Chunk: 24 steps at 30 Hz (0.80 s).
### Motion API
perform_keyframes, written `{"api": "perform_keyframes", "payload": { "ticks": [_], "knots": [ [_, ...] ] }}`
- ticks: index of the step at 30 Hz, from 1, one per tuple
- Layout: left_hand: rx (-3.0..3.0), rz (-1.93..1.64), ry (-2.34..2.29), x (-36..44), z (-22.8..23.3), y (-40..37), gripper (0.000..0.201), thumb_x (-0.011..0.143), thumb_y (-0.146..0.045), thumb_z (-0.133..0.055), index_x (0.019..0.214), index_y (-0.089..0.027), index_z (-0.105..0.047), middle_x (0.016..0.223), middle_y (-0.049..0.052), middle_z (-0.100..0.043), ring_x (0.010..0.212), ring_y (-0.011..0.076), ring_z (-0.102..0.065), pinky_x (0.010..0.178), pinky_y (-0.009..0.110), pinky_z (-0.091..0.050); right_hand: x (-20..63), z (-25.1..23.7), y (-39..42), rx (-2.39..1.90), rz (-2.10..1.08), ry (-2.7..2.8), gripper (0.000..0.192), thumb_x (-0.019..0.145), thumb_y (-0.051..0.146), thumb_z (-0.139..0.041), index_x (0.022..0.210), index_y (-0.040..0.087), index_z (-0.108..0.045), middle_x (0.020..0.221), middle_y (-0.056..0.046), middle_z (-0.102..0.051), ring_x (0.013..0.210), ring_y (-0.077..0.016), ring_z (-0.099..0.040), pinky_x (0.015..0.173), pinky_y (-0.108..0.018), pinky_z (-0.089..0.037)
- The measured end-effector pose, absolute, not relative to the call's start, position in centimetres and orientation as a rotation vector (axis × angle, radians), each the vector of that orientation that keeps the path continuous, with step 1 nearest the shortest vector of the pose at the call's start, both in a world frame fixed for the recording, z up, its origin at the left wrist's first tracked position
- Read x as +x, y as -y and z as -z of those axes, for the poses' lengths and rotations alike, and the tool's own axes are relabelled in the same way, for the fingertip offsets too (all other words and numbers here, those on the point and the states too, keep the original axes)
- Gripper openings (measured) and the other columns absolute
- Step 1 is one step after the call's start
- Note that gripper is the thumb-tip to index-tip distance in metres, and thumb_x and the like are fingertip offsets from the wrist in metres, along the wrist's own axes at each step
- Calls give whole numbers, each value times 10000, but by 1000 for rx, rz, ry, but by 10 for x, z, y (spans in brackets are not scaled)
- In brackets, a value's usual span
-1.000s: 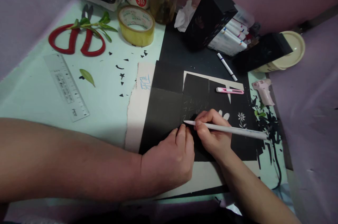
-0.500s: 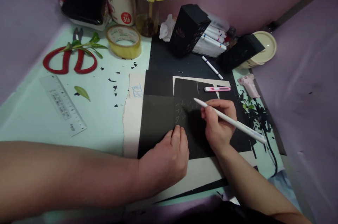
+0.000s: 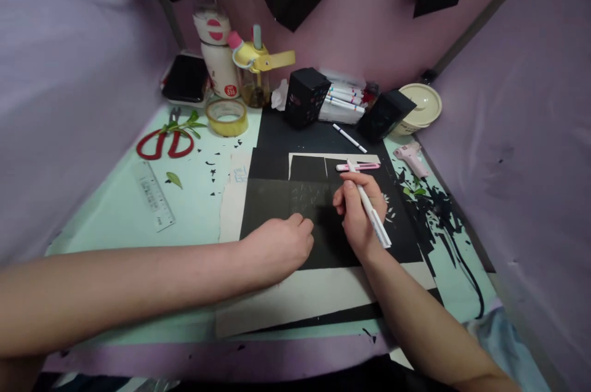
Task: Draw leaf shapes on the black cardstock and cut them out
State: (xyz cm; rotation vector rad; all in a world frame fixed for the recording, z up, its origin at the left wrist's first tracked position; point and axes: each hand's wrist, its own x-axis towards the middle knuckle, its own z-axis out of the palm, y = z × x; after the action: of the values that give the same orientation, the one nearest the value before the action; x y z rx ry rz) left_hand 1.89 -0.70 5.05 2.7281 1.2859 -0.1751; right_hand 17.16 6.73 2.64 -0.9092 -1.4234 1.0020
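My left hand rests on a sheet of black paper, its fingers curled and pressing the sheet down. My right hand grips a white pen which is lifted off the paper, its tip pointing away toward the back of the table. Faint pale marks show on the black paper between the two hands. A pink utility knife lies just beyond the pen's tip. White flower drawings peek out beside my right hand.
Red scissors with a leafy sprig, a tape roll and a clear ruler lie at the left. Bottles, black boxes, markers, a cream bowl stand at the back. A pink glue gun and black scraps lie right.
My right hand lifted the pen off the paper and swung it upright, tip away from me. The camera view rose and pulled back, showing more of the back wall. My left hand stayed on the sheet.
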Motion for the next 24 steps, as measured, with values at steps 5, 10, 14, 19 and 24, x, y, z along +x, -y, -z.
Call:
{"api": "perform_keyframes", "payload": {
  "ticks": [5,10,14,19,24],
  "knots": [
    [2624,174,-1349,13,-69,5,259,910,-374,-626,1011,-146,-697,984,84,-664,893,229,-650,713,310,-531,176,-32,-65,-847,-1050,1362,93,936,252,-535,953,223,-621,580,67,-565,470,-81,-484,445,-198,-382],
    [2333,-161,-1561,5,-84,30,325,956,-381,-553,1201,-189,-647,1175,74,-666,1001,210,-665,860,314,-524,179,-36,-64,-786,-1055,1336,107,930,273,-526,948,209,-610,575,63,-553,473,-85,-478,450,-208,-373],
    [2159,-414,-1725,1,-77,58,339,953,-408,-542,1214,-215,-641,1198,54,-676,1057,206,-651,921,332,-510,181,-38,-65,-744,-1064,1330,113,923,291,-519,945,208,-592,567,68,-536,469,-87,-473,453,-215,-369],
    [2158,-628,-1938,7,-51,78,295,958,-346,-528,1134,-152,-663,1151,104,-680,1057,228,-640,930,401,-522,182,-36,-68,-737,-1057,1314,118,912,286,-524,936,201,-601,563,64,-551,466,-88,-480,453,-216,-368],
    [2266,-673,-1929,35,-23,95,280,961,-275,-516,1161,-139,-656,1332,141,-601,1281,267,-522,1063,476,-445,182,-35,-70,-740,-1041,1329,116,912,283,-524,930,203,-605,555,69,-550,464,-89,-481,456,-216,-369]
  ]
}}
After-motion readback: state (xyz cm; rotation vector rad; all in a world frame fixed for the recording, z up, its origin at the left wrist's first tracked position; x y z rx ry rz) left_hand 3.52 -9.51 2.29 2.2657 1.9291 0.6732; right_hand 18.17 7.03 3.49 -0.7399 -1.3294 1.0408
